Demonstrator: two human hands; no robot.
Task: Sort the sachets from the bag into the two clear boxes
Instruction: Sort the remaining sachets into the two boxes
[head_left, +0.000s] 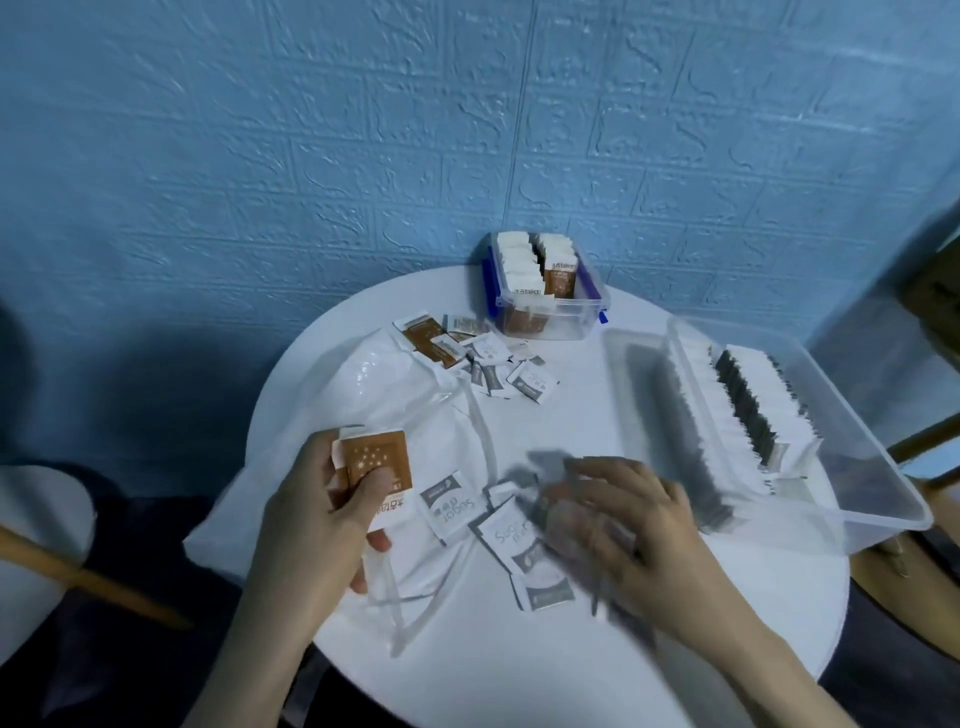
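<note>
A person leans over a round white desk (571, 405) set against a blue embossed brick-pattern wall (363, 130). The left hand (317, 519) grips a small stack of brown-and-white sachets (375, 465), thumb pressed across the brown face, the fingers curled behind. Under and beyond that hand lies a crumpled, flattened white plastic bag (395, 395) with long loop handles.

The right hand (623, 525) is blurred; it lies palm down with fingers spread over loose sachets, and I cannot tell whether it grasps any. Between the two hands lie several flat white-and-grey sugar sachets (498, 525), overlapping one another on the desk.

Further out from the left hand, past the bag, a scattered heap of mixed brown and grey sachets (478, 358) lies flat. Just behind that heap, close to the wall, stands a small clear plastic box with blue clip handles (592, 312), holding upright rows of white and brown sachets.

Beyond and to the outer side of the right hand sits a long clear plastic box (857, 499), its near end overhanging the desk edge. Inside it, a long row of white-and-grey sachets stands on edge along the wall nearest the hand.
</note>
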